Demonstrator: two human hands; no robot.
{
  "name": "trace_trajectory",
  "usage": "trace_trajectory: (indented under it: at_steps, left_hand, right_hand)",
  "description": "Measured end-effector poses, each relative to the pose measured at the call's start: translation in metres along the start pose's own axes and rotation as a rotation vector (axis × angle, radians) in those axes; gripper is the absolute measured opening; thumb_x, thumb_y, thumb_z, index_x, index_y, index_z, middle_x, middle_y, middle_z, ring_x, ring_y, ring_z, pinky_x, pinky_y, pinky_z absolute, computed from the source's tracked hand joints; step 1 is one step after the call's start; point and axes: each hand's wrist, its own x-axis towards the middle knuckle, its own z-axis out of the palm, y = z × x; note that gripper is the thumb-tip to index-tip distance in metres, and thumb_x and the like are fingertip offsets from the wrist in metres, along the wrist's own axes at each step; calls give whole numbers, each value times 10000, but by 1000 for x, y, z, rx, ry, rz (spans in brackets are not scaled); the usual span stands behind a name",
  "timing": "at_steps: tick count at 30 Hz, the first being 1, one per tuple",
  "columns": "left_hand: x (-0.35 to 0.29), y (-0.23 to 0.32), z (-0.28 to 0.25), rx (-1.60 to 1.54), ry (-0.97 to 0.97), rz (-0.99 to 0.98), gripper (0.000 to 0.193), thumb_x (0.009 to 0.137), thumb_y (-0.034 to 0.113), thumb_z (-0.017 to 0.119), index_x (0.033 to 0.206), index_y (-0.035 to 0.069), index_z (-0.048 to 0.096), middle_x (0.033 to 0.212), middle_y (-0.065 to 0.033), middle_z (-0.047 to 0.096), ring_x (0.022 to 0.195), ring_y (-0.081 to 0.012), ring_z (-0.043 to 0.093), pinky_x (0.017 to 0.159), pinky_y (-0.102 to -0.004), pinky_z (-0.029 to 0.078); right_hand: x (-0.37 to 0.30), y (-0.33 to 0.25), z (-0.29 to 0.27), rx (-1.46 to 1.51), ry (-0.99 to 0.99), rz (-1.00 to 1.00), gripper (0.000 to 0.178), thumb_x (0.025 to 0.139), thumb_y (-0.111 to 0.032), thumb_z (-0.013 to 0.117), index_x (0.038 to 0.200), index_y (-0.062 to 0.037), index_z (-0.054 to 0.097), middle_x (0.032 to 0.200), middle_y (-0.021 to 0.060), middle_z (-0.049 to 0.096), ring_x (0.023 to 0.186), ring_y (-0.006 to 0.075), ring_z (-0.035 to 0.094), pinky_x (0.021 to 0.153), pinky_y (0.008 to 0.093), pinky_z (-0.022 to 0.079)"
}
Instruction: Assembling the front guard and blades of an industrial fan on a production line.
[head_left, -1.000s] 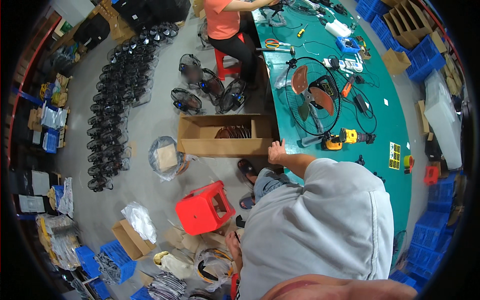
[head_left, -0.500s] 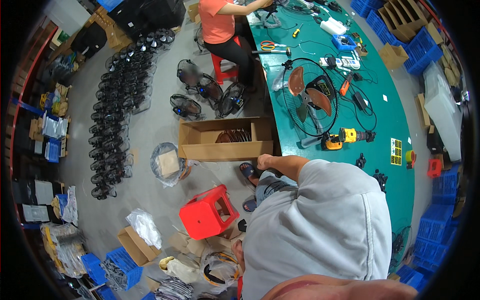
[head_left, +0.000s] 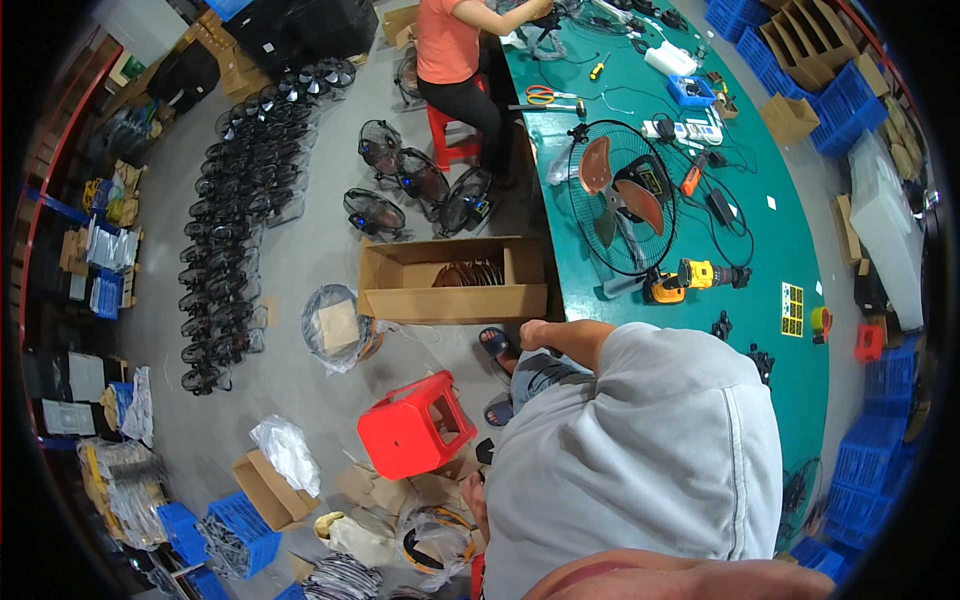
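Note:
My right hand [head_left: 534, 334] hangs beside my thigh, its fingers curled closed by the end of a long cardboard box [head_left: 450, 307] and the table's corner. Whatever those fingers may hold is hidden. Lower down, my left hand [head_left: 474, 493] shows only partly past my grey shirt, between a red stool [head_left: 395, 443] and the clutter on the floor; its fingers are unclear. On the green table [head_left: 600, 420] lie a fan in a round wire guard with brown blades [head_left: 636, 198] and a yellow cordless drill [head_left: 700, 274]. Several brown blades [head_left: 470, 273] stand in the box.
A seated co-worker [head_left: 447, 50] in an orange top works at the table's far end. Several assembled fans [head_left: 430, 180] stand on the floor, with long rows of bagged fans [head_left: 230, 230] farther left. Bags and an open carton [head_left: 270, 490] lie near the stool. Blue crates [head_left: 870, 460] line the right.
My right hand has shifted slightly down and to the right. My left hand has moved a little. The view has shifted slightly; the fan and drill stay in place.

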Motion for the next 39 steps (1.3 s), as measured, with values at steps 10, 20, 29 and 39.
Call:
trace_trajectory:
  at_steps: [10,20,29,39]
  left_hand:
    - [-21,-32,5,140,98,71,266,953,223,589,795,14,636,725,-48,591,681,-120,539,585,-344,440]
    - [-37,0,39,299,314,148,332,919,314,572,860,1,667,902,-255,671,858,-420,655,726,-487,496]
    - [-51,20,105,59,453,-140,375,891,379,558,932,44,723,978,-241,697,987,-432,653,867,-485,525]
    - [-67,-48,114,-3,529,-481,426,887,412,580,972,30,745,1015,-236,712,1005,-422,668,924,-492,525]
  right_hand:
    - [13,-15,-6,-41,-26,-70,405,894,-348,516,1073,-82,762,1168,158,709,1146,312,656,988,424,509]
    - [20,30,6,86,16,-176,285,864,-303,620,940,-65,758,824,85,727,672,194,679,616,360,549]
    - [-1,-6,-28,102,-309,120,262,906,-269,609,1047,-75,714,810,8,677,681,114,638,550,272,475]
    - [66,-131,-85,-14,-338,-76,357,933,-307,633,1181,-51,658,909,43,700,740,139,660,617,259,499]
